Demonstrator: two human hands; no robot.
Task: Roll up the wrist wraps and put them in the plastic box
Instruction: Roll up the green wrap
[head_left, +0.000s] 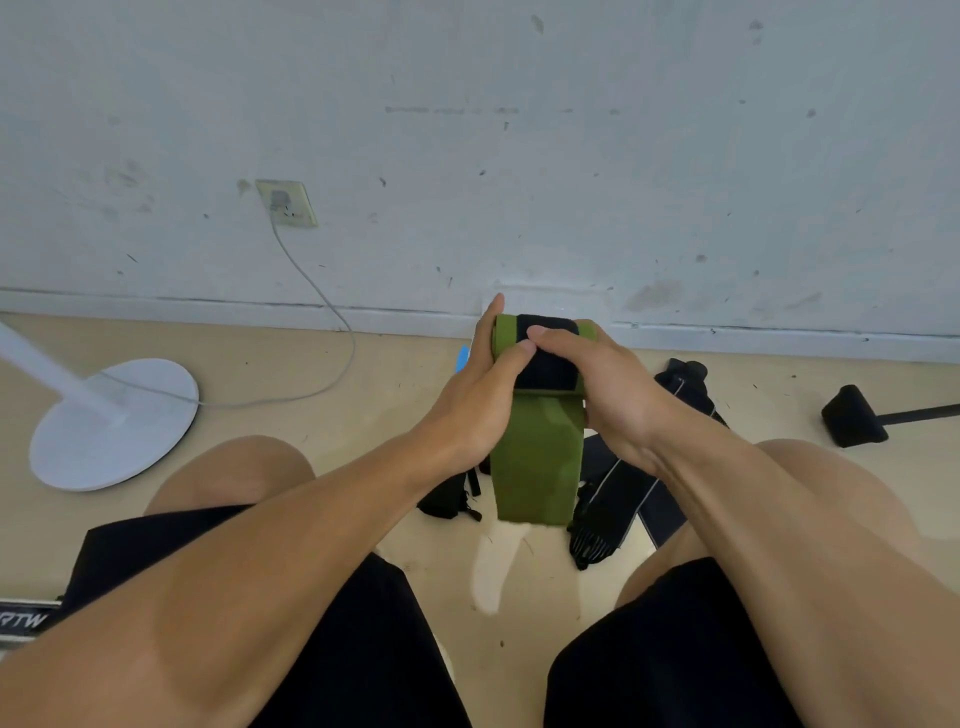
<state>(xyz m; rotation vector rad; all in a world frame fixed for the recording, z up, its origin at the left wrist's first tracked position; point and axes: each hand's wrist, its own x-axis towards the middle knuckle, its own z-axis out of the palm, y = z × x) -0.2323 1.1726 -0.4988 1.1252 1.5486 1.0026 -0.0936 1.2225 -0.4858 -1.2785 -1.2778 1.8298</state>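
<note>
The green wrist wrap (537, 457) is held above the floor (363, 405), both hands, left hand (480, 400) and right hand (597, 384), curled around its rolled top so the roll stays tight while the tail hangs free.

A white round fan base (111, 423) stood on the beige floor (322, 415) at the left, its white pole (39, 364) slanting up out of view. A grey cable (332, 312) ran from a plug in the yellowed wall socket (287, 203), curved down the scuffed grey wall (571, 130) and crossed the floor onto the base. At the right lay a black padded block (852, 415) on a dark rod (924, 414). A black strip with white lettering (23, 618) showed at the lower left edge.
</note>
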